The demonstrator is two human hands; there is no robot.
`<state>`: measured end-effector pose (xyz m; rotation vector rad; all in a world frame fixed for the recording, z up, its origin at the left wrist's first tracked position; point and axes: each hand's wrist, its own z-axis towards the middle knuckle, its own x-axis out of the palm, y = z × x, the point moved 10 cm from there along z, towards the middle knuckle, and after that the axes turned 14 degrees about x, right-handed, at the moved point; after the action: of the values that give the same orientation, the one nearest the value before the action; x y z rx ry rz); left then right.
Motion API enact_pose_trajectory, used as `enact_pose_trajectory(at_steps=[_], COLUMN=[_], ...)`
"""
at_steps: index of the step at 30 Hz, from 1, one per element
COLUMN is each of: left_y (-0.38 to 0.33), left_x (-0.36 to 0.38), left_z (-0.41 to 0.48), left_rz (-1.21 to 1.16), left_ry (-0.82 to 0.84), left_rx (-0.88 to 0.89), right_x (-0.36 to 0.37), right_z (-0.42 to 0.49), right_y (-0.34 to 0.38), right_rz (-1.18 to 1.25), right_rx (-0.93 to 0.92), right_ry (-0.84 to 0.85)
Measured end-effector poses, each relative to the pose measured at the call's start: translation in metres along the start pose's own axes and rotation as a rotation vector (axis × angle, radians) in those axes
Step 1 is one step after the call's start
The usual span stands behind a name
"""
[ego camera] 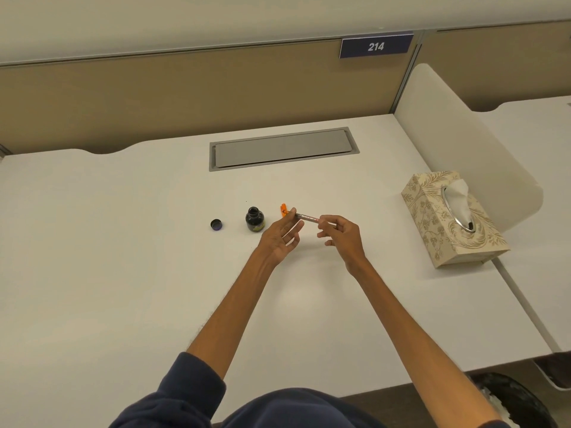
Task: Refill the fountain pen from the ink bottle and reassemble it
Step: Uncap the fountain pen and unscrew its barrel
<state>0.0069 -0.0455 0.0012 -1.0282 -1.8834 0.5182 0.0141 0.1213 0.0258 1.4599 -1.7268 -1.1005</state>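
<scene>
An open dark ink bottle [254, 219] stands on the white desk, its black cap [216, 224] lying to the left of it. Just right of the bottle both hands hold a slim fountain pen part [309, 217] level above the desk. My left hand [282, 234] pinches its left end, where an orange piece [283, 210] shows past the fingertips. My right hand [340, 234] grips the right end between thumb and fingers. Whether the orange piece is joined to the pen or lies on the desk behind it, I cannot tell.
A patterned tissue box [445, 223] sits on the desk at the right. A grey cable hatch [282, 148] is set into the desk behind the bottle. A white divider panel [448, 125] borders the right side. A bin [513, 403] stands below the desk's front right corner.
</scene>
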Motion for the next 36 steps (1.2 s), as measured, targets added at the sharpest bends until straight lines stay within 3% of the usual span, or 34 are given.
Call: enact_pose_trajectory(at_steps=[29, 36], left_y=[-0.008, -0.006], left_x=[0.001, -0.001], left_z=[0.001, 0.004], left_rz=[-0.091, -0.087], left_ry=[-0.015, -0.022], left_rx=[0.008, 0.006], right_x=[0.005, 0.007], right_z=[0.000, 0.001], right_y=[0.009, 0.003], right_rz=[-0.037, -0.036], right_rx=[-0.009, 0.092], right_ry=[-0.038, -0.014])
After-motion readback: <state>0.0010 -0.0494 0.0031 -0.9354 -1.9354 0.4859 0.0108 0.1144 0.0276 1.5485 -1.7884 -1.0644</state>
